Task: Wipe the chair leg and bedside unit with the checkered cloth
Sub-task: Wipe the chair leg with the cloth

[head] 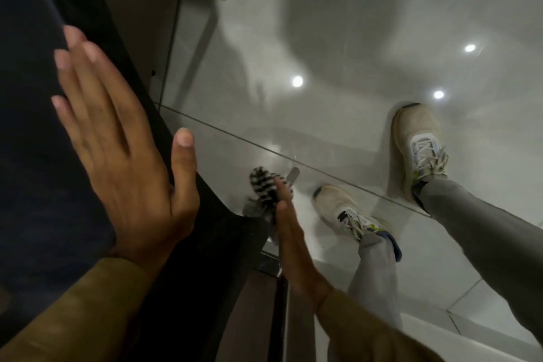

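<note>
Black-and-white checkered cloth [269, 194] bunched under right hand [289, 232] fingers, left hand [117, 144] flat, fingers together

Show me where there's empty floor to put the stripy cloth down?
The biggest bare patch of tiled floor lies beyond the two shoes, toward the pale furniture leg. A smaller bare strip sits between the shoes. It is crowded low down, where the right hand presses the checkered cloth by the dark unit.
</note>
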Action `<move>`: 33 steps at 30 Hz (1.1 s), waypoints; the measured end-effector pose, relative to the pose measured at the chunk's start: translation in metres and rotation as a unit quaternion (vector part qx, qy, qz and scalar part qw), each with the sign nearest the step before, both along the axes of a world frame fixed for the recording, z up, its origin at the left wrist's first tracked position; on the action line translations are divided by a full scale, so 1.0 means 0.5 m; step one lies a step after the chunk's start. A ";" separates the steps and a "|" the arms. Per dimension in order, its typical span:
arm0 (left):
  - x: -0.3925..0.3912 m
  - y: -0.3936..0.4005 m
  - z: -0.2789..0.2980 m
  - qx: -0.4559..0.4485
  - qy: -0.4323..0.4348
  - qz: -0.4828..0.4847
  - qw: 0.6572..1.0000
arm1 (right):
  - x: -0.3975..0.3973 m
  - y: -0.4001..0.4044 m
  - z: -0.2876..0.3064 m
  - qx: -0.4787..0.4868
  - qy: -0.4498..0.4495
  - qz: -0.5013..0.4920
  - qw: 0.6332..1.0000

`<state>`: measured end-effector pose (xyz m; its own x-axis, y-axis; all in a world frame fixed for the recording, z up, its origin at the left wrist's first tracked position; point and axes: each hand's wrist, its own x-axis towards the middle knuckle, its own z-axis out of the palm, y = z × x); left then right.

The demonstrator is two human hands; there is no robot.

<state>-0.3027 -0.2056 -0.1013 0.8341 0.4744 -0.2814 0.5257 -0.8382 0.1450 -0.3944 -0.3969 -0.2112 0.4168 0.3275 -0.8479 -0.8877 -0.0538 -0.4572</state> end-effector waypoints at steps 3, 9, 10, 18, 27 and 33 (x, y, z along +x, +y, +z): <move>0.012 -0.013 0.008 -0.012 -0.034 -0.006 0.999 | 0.056 0.002 -0.101 -0.062 0.084 0.006 0.994; 0.018 -0.014 0.006 0.008 -0.058 -0.015 0.998 | 0.021 0.001 -0.030 -0.027 0.052 0.022 0.998; 0.019 -0.014 0.004 0.009 -0.062 -0.016 0.998 | 0.003 -0.003 0.003 -0.016 0.019 0.035 0.999; 0.016 -0.015 -0.001 0.014 -0.088 -0.019 0.996 | 0.026 0.002 -0.127 -0.042 0.058 0.005 0.997; 0.011 -0.013 -0.004 0.008 -0.105 -0.017 0.994 | 0.005 -0.012 -0.022 -0.019 0.069 0.013 0.997; 0.007 -0.003 -0.014 0.023 -0.103 -0.035 0.994 | -0.024 -0.003 -0.024 -0.049 0.050 -0.002 0.998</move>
